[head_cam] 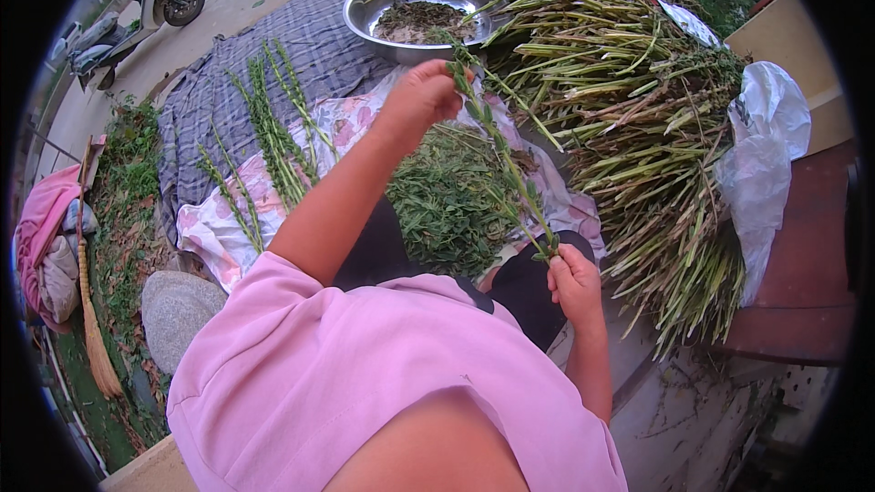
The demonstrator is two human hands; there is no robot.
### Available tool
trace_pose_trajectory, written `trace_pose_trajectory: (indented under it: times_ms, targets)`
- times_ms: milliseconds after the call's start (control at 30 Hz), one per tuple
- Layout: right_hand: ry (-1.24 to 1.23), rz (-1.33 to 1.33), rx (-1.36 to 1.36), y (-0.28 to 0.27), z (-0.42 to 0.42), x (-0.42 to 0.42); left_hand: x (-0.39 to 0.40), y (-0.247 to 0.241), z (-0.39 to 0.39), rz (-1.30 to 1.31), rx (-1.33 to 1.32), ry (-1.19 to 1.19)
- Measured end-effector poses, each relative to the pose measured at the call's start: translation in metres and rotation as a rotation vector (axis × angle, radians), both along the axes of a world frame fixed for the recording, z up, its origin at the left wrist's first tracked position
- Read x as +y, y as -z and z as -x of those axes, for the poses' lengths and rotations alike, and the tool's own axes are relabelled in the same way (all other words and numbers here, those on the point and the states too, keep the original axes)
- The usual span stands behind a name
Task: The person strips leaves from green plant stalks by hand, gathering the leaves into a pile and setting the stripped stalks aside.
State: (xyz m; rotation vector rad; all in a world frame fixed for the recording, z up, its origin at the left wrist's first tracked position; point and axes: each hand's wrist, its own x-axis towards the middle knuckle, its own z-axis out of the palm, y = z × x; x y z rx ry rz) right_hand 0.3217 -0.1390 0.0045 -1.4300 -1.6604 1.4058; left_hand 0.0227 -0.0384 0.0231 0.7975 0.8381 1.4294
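Observation:
A green stalk with pods along it, which looks like sesame [504, 162], slants across my lap. Its lower end is pinched between the thumb and fingers of my right hand [574, 281], above my right knee. My left hand [432, 94] is closed at the leafy upper end, near the rim of a metal basin [355, 19]; the fingertips are partly hidden. Between my legs lies a heap of plucked green leaves [448, 201] on a floral cloth [208, 236]. Several podded stalks [270, 126] rest on the cloths to my left.
A large pile of cut stalks [615, 96] rises on the right, with a plastic bag [759, 171] against it. Dark plant bits lie inside the basin. A checked cloth [205, 102] spreads ahead. Leftward are a stone [179, 318], a straw broom [96, 335] and a scooter [147, 10].

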Motion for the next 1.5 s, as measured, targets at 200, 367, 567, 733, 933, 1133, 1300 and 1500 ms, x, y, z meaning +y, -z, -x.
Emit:
trace_pose_trajectory:
  times_ms: [200, 367, 567, 733, 933, 1133, 1300, 1500]
  targets:
    - [0.014, -0.022, -0.008, 0.002, 0.000, 0.000, 0.001, -0.005, 0.024, -0.084, 0.145, 0.013]
    - [0.042, -0.025, 0.001, 0.000, -0.001, 0.000, -0.002, -0.013, 0.036, -0.065, 0.423, 0.029]
    - [-0.005, -0.096, -0.099, -0.006, -0.002, 0.001, 0.008, 0.010, 0.039, -0.329, 1.315, -0.418]
    - [0.085, -0.106, -0.151, -0.070, -0.010, 0.046, 0.016, 0.028, 0.052, -0.356, 1.279, -0.219]
    - [0.119, -0.515, 0.523, -0.246, -0.009, 0.175, -0.034, 0.026, -0.040, -0.441, 0.878, 0.250]
    - [0.054, -0.511, 0.787, -0.305, 0.040, 0.198, -0.055, 0.022, -0.070, -0.585, 0.651, 0.204]
    - [0.014, -0.467, 0.832, -0.286, 0.065, 0.234, -0.065, 0.022, -0.040, -0.375, 0.400, 0.332]
    - [-0.171, 0.015, 0.944, -0.249, 0.095, 0.270, -0.072, 0.045, -0.004, -0.188, 0.321, 0.315]
